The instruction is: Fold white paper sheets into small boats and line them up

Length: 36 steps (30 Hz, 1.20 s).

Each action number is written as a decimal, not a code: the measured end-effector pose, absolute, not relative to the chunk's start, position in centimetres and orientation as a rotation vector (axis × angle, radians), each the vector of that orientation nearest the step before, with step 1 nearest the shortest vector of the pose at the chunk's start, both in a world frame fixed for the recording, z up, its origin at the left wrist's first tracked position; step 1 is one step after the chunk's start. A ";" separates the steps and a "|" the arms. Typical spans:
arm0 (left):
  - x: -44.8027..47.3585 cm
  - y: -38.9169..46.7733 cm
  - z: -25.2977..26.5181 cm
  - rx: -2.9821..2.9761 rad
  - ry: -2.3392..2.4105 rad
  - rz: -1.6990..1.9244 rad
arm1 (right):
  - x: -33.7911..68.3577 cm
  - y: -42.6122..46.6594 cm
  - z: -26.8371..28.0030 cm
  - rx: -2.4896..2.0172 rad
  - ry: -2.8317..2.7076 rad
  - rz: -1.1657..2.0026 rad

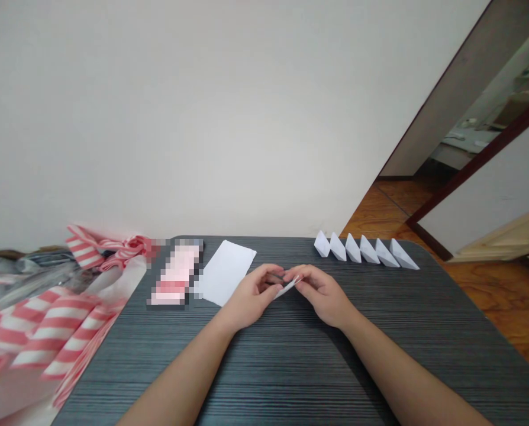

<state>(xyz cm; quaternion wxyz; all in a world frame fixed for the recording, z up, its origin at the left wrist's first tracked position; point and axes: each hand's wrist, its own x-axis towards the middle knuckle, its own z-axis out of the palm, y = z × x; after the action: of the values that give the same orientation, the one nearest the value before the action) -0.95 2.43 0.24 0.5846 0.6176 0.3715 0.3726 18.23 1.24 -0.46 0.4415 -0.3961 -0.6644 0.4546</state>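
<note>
A small folded piece of white paper (286, 287) is pinched between my two hands above the middle of the dark table. My left hand (256, 296) grips its left end, thumb in front and fingers behind. At the other end, the thumb and fingers of my right hand (321, 294) close on the paper. Much of the piece is hidden by my fingers, so its full shape cannot be made out. Just beyond my left hand lies flat white paper (226, 272). Several folded white paper shapes (353, 248) stand in a row at the back right.
The dark wood-grained table (264, 373) meets a pale wall (247, 118) at the back. A blurred-out pink and white object (176, 275) lies at the back left. Red-and-white striped cloth (55, 331) is heaped left of the table. Wooden floor (490, 290) shows on the right.
</note>
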 end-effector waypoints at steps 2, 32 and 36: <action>-1.2 2.5 0.5 1.519 0.898 0.835 | 18.3 1.2 -0.7 -1.075 -1.634 1.124; -1.2 2.7 0.2 1.459 1.118 0.803 | 18.3 1.5 -1.8 -1.246 -1.580 1.227; -1.2 2.7 0.1 1.477 1.165 0.834 | 18.3 1.6 -2.1 -1.251 -1.566 1.190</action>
<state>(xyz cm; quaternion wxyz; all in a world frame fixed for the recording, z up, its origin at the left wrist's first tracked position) -1.15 2.75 0.06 0.5157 0.6148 0.4852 0.3474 18.29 1.62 -2.08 0.3943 -0.4933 -0.6174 0.4692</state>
